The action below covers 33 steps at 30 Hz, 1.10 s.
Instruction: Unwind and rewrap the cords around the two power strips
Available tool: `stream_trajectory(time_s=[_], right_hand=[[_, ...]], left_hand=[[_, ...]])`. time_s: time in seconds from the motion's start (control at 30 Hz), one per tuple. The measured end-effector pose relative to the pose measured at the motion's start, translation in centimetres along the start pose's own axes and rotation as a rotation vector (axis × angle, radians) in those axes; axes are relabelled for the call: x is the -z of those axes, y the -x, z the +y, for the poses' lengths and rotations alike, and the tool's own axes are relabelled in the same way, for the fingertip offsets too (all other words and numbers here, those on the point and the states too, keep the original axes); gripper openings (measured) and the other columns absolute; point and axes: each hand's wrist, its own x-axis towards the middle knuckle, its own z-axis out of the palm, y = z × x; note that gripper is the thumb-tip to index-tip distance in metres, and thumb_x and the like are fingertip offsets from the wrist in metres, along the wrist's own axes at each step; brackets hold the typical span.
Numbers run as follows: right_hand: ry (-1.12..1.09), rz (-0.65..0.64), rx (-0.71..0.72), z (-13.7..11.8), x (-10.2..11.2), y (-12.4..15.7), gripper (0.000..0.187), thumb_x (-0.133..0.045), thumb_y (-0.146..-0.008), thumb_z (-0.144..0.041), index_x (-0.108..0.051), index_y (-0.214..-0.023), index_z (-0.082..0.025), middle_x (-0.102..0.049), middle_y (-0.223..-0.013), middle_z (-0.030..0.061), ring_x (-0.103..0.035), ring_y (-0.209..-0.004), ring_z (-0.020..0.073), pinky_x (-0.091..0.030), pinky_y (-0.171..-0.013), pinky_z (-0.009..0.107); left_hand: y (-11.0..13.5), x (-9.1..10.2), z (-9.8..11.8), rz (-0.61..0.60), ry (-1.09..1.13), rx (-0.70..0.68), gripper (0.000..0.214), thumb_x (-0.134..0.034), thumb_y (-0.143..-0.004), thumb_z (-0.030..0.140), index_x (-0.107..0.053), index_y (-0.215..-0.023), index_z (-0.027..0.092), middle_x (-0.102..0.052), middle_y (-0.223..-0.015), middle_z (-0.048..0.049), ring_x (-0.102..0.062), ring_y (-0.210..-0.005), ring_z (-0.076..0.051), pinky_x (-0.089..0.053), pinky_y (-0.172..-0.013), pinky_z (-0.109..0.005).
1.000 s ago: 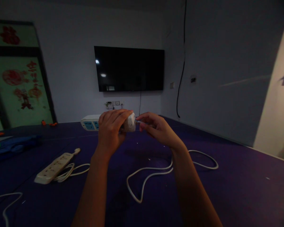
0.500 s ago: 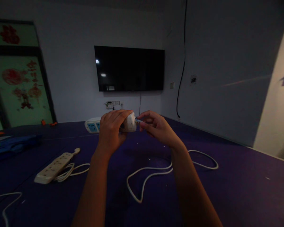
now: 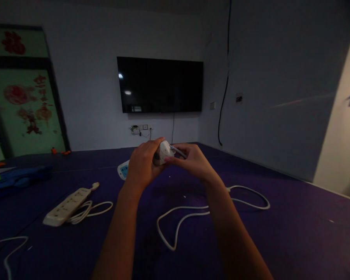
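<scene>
Hands, close together at mid-view above the purple floor (image 3: pixel 294 241): left hand (image 3: pixel 142 163) curled around a white power strip (image 3: pixel 164 150), blue socket face just visible beyond the knuckles; right hand (image 3: pixel 192 159) pinching a pale cord (image 3: pixel 179 152) at the strip's right-hand end, thumb laid against the casing. Depth of entry impossible to tell behind the fingers. For good handling, probably best to brace the casing firmly in the left palm, grip the cord near the joint, align it with the strip's length and avoid sharp bending; in such dim light, worth tilting the end toward the eyes. Below, partly behind the right forearm: white cable (image 3: pixel 176 229) in loose loops, link with the held strip unclear. Left of the left forearm: second power strip (image 3: pixel 67 206), lying flat, its lead (image 3: pixel 84 214) coiled alongside. Lower left: another white cable (image 3: pixel 7 260). Farther off: blue item (image 3: pixel 23 179), probably cloth; small orange objects (image 3: pixel 65 153); dark television (image 3: pixel 161 85) on the wall, sockets (image 3: pixel 144 127) beneath; black cable (image 3: pixel 226 85) hanging at right.
</scene>
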Motion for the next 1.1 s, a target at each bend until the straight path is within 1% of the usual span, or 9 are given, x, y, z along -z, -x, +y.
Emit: stream_trajectory(time_s=[0.17, 0.27, 0.4, 0.5, 0.63, 0.73, 0.87, 1.0, 1.1], right_hand=[[-0.031, 0.101, -0.031, 0.3, 0.1, -0.2, 0.026, -0.069, -0.07, -0.039, -0.071, -0.081, -0.015, -0.064, -0.07, 0.002, -0.052, -0.061, 0.0116, -0.04, -0.054, 0.023], [-0.072, 0.215, -0.047, 0.5, 0.6, -0.2, 0.029, -0.07, -0.067, -0.041, -0.071, -0.08, -0.015, -0.064, -0.07, 0.0033, -0.055, -0.063, 0.0138, -0.04, -0.055, 0.024], [-0.172, 0.295, -0.095, 0.2, 1.4, -0.1, 0.035, -0.07, -0.066, -0.045, -0.071, -0.081, -0.014, -0.062, -0.066, 0.0033, -0.052, -0.058, 0.0122, -0.036, -0.049, 0.023], [-0.175, 0.262, -0.136, 0.0, 1.6, 0.0, 0.041, -0.069, -0.066, -0.049, -0.07, -0.083, -0.012, -0.056, -0.057, 0.0005, -0.042, -0.046, 0.0075, -0.026, -0.041, 0.021], [-0.145, 0.25, -0.12, 1.0, 1.7, -0.2, 0.055, -0.062, -0.07, -0.057, -0.065, -0.102, -0.012, -0.059, -0.062, 0.0001, -0.033, -0.04, 0.0047, -0.023, -0.039, 0.02], [-0.044, 0.282, -0.124, 2.6, 2.0, -0.5, 0.058, -0.05, -0.078, -0.06, -0.06, -0.11, -0.012, -0.066, -0.07, 0.0043, -0.038, -0.039, 0.0063, -0.029, -0.04, 0.02], [0.178, 0.233, -0.161, 4.6, 2.0, -0.6, 0.05, -0.037, -0.087, -0.05, -0.062, -0.105, -0.01, -0.066, -0.063, 0.0048, -0.042, -0.041, 0.0093, -0.033, -0.044, 0.022], [0.365, 0.193, -0.176, 5.7, 0.8, -1.0, 0.041, -0.035, -0.091, -0.036, -0.065, -0.103, -0.011, -0.06, -0.052, 0.0008, -0.051, -0.049, 0.0127, -0.037, -0.054, 0.022], [0.477, 0.207, -0.25, 6.4, 0.1, -1.2, 0.034, -0.037, -0.09, -0.029, -0.067, -0.099, -0.014, -0.061, -0.054, 0.0018, -0.057, -0.058, 0.0152, -0.039, -0.06, 0.024]], left_hand=[[-0.1, -0.9, 0.2, 0.057, -0.037, 0.07, 0.087, -0.072, -0.066, 0.041, -0.029, -0.139, 0.021, -0.059, -0.119, -0.0138, -0.057, -0.103, -0.028, -0.045, -0.083, -0.041], [0.0, -0.6, 0.1, -0.007, -0.1, 0.135, 0.1, -0.077, -0.059, 0.044, -0.025, -0.141, 0.021, -0.059, -0.12, -0.0147, -0.057, -0.103, -0.031, -0.046, -0.081, -0.044], [0.3, 0.3, -0.7, -0.075, -0.183, 0.201, 0.078, -0.076, -0.06, 0.041, -0.044, -0.128, 0.022, -0.062, -0.115, -0.0122, -0.06, -0.099, -0.03, -0.047, -0.078, -0.042], [0.5, 0.8, -1.4, -0.085, -0.181, 0.215, 0.059, -0.074, -0.061, 0.042, -0.055, -0.114, 0.023, -0.068, -0.1, -0.0081, -0.063, -0.087, -0.025, -0.048, -0.067, -0.035], [0.6, 0.9, -1.8, -0.065, -0.21, 0.271, 0.046, -0.073, -0.059, 0.05, -0.062, -0.095, 0.024, -0.069, -0.078, -0.0038, -0.064, -0.068, -0.022, -0.042, -0.053, -0.029], [0.7, 0.6, -2.0, 0.025, -0.263, 0.352, 0.043, -0.071, -0.058, 0.055, -0.062, -0.084, 0.022, -0.067, -0.069, -0.0047, -0.061, -0.057, -0.02, -0.035, -0.045, -0.027], [0.9, 0.1, -2.1, 0.112, -0.296, 0.505, 0.041, -0.07, -0.057, 0.059, -0.061, -0.074, 0.022, -0.064, -0.061, -0.0054, -0.056, -0.049, -0.019, -0.031, -0.042, -0.027], [0.9, -0.1, -2.1, 0.046, -0.237, 0.631, 0.045, -0.069, -0.057, 0.061, -0.063, -0.076, 0.021, -0.066, -0.065, -0.0086, -0.06, -0.055, -0.024, -0.037, -0.044, -0.031], [0.8, 0.0, -2.0, -0.035, -0.034, 0.699, 0.044, -0.072, -0.054, 0.057, -0.064, -0.077, 0.019, -0.068, -0.068, -0.0098, -0.062, -0.059, -0.025, -0.042, -0.047, -0.035]])
